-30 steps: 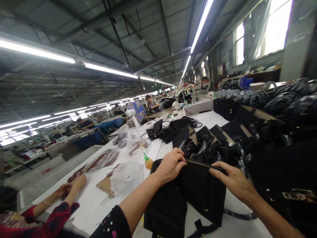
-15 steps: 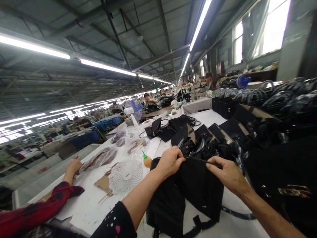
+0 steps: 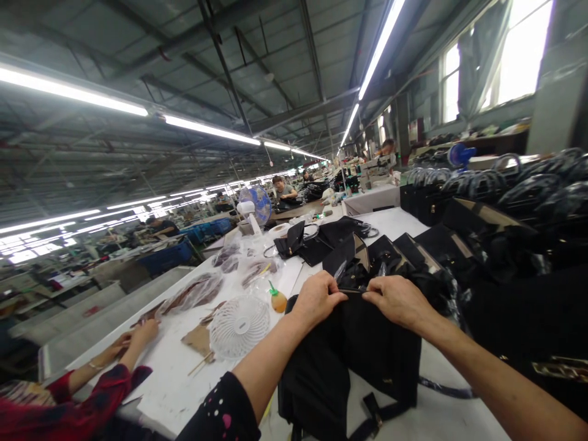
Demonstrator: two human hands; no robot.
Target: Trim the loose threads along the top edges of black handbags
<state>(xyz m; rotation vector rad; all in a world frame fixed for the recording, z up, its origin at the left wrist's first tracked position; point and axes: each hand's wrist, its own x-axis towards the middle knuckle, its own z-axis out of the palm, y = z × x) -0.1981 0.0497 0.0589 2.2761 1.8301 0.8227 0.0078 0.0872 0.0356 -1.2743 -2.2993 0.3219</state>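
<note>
A black handbag [image 3: 381,352] lies on the white table in front of me, its strap and small gold mark toward my side. My left hand [image 3: 319,300] pinches the bag's top edge between thumb and fingers. Close beside it, my right hand [image 3: 397,300] grips the same edge, with a short stretch of dark trim showing between the two. Just left of the bag stands a small bottle with a green nozzle and amber liquid [image 3: 278,301]. Further left is a white fan grille [image 3: 239,327].
Several black bags [image 3: 395,254] lie beyond my hands, with more piled at the right. A blue-and-white fan [image 3: 257,205] stands at the back. At the left, a co-worker's hands [image 3: 133,343] handle brown strips near clear plastic wrap [image 3: 195,294].
My right hand has slid left along the bag's edge, closer to my left hand. The co-worker's second hand has come into view. My view has shifted slightly.
</note>
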